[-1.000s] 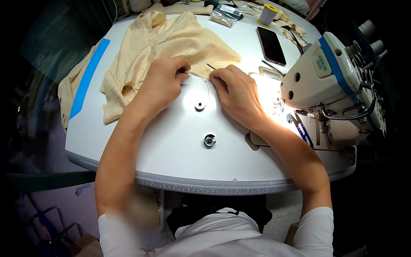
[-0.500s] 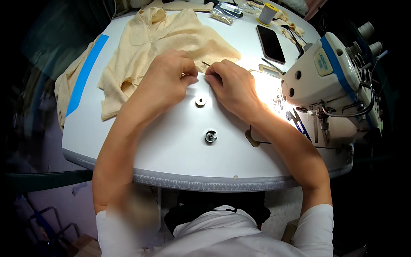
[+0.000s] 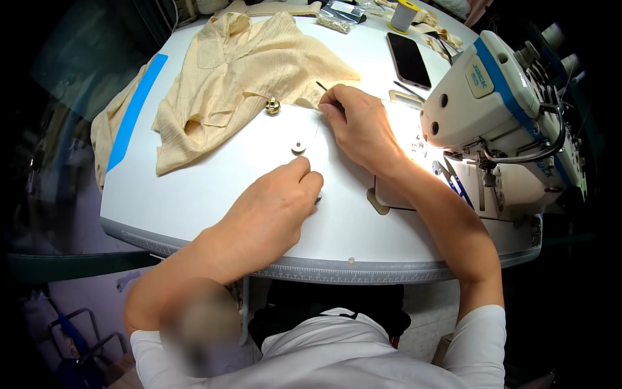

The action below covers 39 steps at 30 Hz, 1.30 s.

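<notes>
My left hand (image 3: 275, 204) is over the near middle of the white table, fingers closed on a silver bobbin case (image 3: 317, 200); only a dark sliver shows beside the fingertips. Farther off, my right hand (image 3: 359, 123) is closed in a pinch around a thin dark tool (image 3: 321, 85), whose tip sticks out past the fingers; its kind cannot be made out. Between the hands lies a small silver bobbin (image 3: 298, 147). A gold-coloured bobbin case (image 3: 273, 106) rests at the edge of a cream crinkled garment (image 3: 253, 71).
A white and blue sewing machine (image 3: 492, 97) stands at the right, its lamp lit, with blue-handled snips (image 3: 457, 181) beside it. Beyond lie a black phone (image 3: 409, 60), a thread spool (image 3: 404, 17) and a plastic bag (image 3: 334, 24). A ruler tape (image 3: 363, 271) runs along the table's front edge.
My left hand has left my right hand's side and come nearer, onto the silver bobbin case. The gold-coloured bobbin case now shows by the garment. My right hand stays pinched.
</notes>
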Tool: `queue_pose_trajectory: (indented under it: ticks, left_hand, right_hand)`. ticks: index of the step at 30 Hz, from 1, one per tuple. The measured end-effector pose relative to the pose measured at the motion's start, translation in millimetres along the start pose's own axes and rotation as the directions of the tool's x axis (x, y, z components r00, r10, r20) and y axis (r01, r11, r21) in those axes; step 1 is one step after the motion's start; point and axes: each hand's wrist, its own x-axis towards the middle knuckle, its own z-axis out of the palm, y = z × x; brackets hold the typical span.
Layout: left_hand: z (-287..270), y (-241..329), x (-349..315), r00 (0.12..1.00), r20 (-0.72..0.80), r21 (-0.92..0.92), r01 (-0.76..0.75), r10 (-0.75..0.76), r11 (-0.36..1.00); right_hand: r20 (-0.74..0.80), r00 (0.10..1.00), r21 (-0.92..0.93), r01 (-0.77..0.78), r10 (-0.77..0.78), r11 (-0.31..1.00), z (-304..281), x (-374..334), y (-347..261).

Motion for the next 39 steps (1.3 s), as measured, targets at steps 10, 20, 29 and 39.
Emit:
queue_pose_trajectory:
  ticks: [10,20,29,39]
  left_hand:
    - [-32.5,-26.0,52.7,0.937,-0.132,-0.649,0.165,-0.323,0.743]
    - [-12.5,-50.9,74.4,0.913,-0.079,-0.897,0.11,-0.399,0.428]
    - [-10.8,-59.9,67.3,0.922,-0.036,-0.947,0.092,-0.386,0.307]
    - [-11.6,-64.8,65.4,0.901,-0.019,-0.99,0.043,-0.432,0.133]
  right_hand:
    - [-0.006,0.997,0.381,-0.067,0.075,0.922,-5.1,-9.0,-14.2]
    - [-0.043,0.977,0.475,-0.165,0.21,0.865,-3.6,-2.0,-4.0]
    - [-0.037,0.987,0.44,-0.124,0.156,0.89,-2.8,-2.7,-7.0]
    - [0.05,0.979,0.486,-0.197,0.198,0.852,-2.0,-1.9,-7.9]
